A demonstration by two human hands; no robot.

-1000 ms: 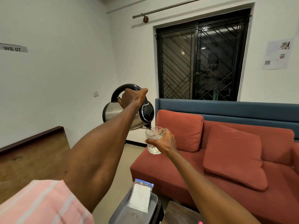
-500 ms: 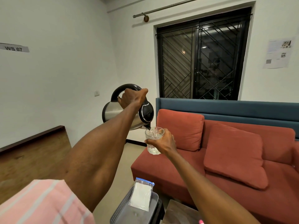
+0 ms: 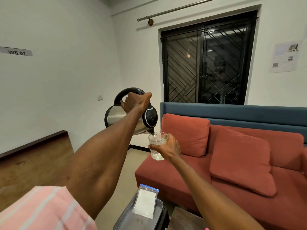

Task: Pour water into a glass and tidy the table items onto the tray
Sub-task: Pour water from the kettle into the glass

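Above a red sofa (image 3: 249, 171), the left hand (image 3: 135, 102) grips a tilted kettle (image 3: 131, 118); at its five o'clock, right-hand fingers (image 3: 166, 147) wrap a glass (image 3: 157, 146).

Wall sign (image 3: 16, 51), left wall: reads "WS 07", dark letters on a pale strip. Printed sheet (image 3: 284, 57) on right wall: text too small to read.

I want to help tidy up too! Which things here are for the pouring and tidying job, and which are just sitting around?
For the job:
- kettle, gripped by the left hand and tipped
- glass, held by the right hand under the spout
- grey tray
- plastic pouch, lying in the tray

Just sitting around:
- red sofa and its cushions
- wall label
- paper notice
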